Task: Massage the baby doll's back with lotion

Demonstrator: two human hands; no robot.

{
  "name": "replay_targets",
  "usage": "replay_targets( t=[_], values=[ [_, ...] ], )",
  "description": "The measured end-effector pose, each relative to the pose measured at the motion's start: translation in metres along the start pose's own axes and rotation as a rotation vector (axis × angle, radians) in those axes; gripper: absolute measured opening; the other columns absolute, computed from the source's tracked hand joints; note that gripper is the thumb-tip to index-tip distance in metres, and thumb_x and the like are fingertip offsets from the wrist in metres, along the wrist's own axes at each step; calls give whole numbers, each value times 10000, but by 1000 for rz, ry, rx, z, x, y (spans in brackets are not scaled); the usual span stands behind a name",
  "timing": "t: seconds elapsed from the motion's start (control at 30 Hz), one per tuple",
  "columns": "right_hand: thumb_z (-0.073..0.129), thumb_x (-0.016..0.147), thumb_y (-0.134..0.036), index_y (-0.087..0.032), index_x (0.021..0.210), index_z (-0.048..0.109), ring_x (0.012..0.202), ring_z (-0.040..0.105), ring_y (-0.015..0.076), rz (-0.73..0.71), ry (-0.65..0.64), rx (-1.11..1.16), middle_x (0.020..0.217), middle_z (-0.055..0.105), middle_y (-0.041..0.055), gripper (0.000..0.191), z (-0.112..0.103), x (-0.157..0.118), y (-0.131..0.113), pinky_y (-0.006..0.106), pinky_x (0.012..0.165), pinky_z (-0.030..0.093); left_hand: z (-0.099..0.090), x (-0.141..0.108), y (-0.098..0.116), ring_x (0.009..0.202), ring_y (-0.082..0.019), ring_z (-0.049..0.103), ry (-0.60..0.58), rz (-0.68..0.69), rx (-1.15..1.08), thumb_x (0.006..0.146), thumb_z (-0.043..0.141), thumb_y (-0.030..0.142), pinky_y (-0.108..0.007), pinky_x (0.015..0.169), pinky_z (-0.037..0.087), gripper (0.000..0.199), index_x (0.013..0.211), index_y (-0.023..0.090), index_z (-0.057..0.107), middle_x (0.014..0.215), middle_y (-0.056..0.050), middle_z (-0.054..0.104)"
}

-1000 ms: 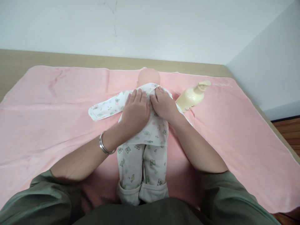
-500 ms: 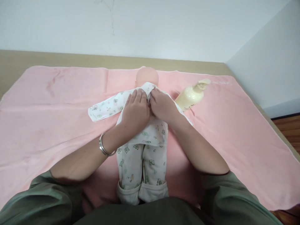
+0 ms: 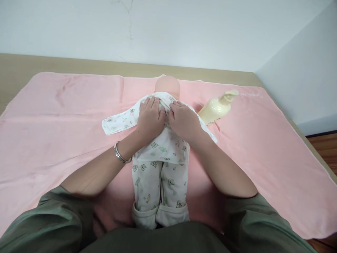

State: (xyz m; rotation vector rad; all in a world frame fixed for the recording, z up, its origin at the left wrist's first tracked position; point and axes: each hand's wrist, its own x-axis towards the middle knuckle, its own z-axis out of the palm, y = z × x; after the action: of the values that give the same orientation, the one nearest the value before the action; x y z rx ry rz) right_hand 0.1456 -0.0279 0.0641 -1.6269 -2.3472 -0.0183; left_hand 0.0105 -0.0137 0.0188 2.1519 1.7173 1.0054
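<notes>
The white cotton shirt with little green and pink pictures [image 3: 163,151] is on the chest of the bald, pale pink doll [image 3: 167,84], over its matching white pants [image 3: 147,182]. The left hand [image 3: 150,121] and right hand [image 3: 184,121] touch the shirt just below the doll's head. The fingers of each hand are close together; I cannot tell if they pinch it. Since the last frame, the shirt's top edge has spread wider on the doll's left-hand side in view. The cream pump bottle [image 3: 214,110] stays right of the doll, on the soft pink blanket [image 3: 65,140].
</notes>
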Motion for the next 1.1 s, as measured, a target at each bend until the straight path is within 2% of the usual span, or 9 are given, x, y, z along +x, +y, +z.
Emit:
replay_targets(
  t=[0.13,0.2,0.43,0.53,0.7,0.77,0.93,1.03,1.1],
  values=[
    [305,1017,-287,42,1445,478,1500,400,331,79,-3,38,1562,470,241,566,9,15,16,477,1271,285,-1,-1,3,1540,-358,335,2,-9,-4,986,316,329,-558,1307,219,611,1480,-4,449,1597,-237,421],
    [292,1018,-298,51,1456,463,1506,391,333,81,5,43,1567,462,246,586,12,17,18,485,1277,266,0,0,1,1530,-354,356,13,-8,-11,983,326,334,-567,1301,238,598,1471,16,465,1585,-232,442],
    [288,1009,-285,40,1430,494,1481,423,337,60,24,44,1551,483,245,570,12,13,13,494,1269,275,1,0,-1,1523,-342,375,40,-8,-25,980,353,339,-560,1300,257,568,1457,65,490,1570,-207,475],
    [309,1010,-279,29,1415,506,1467,436,341,65,8,47,1533,503,246,546,9,15,15,489,1259,293,-3,-7,11,1534,-350,355,14,-18,12,986,341,302,-572,1301,251,573,1472,31,473,1586,-223,447],
    [324,1023,-276,8,1320,574,1334,554,335,60,-17,33,1408,605,244,481,6,19,20,451,1189,392,-12,-22,29,1552,-325,330,-81,99,51,984,325,224,-507,1321,244,572,1486,-13,465,1615,-202,410],
    [307,1033,-276,7,1327,572,1336,551,337,51,-10,0,1415,601,242,487,6,16,17,451,1190,386,-13,-19,26,1543,-302,356,-81,94,14,985,321,218,-498,1314,264,556,1473,12,491,1605,-187,432],
    [282,1043,-270,34,1369,550,1393,510,358,0,24,-107,1426,592,268,520,3,-6,-6,481,1209,357,-10,4,2,1520,-288,397,-65,63,-47,999,295,273,-501,1301,281,539,1440,63,523,1580,-170,477],
    [305,1035,-244,4,1377,556,1429,487,329,-11,13,-53,1472,570,239,492,0,-11,-12,464,1199,383,-5,9,-2,1515,-290,403,-18,30,-32,1013,261,300,-507,1306,266,531,1411,89,542,1565,-175,494],
    [312,1025,-219,-45,1337,587,1392,525,301,-5,-6,32,1448,601,198,451,-1,-5,-7,439,1166,423,-3,4,2,1527,-306,381,0,15,-4,1017,254,297,-528,1307,254,547,1441,67,512,1575,-190,476]
  ],
)
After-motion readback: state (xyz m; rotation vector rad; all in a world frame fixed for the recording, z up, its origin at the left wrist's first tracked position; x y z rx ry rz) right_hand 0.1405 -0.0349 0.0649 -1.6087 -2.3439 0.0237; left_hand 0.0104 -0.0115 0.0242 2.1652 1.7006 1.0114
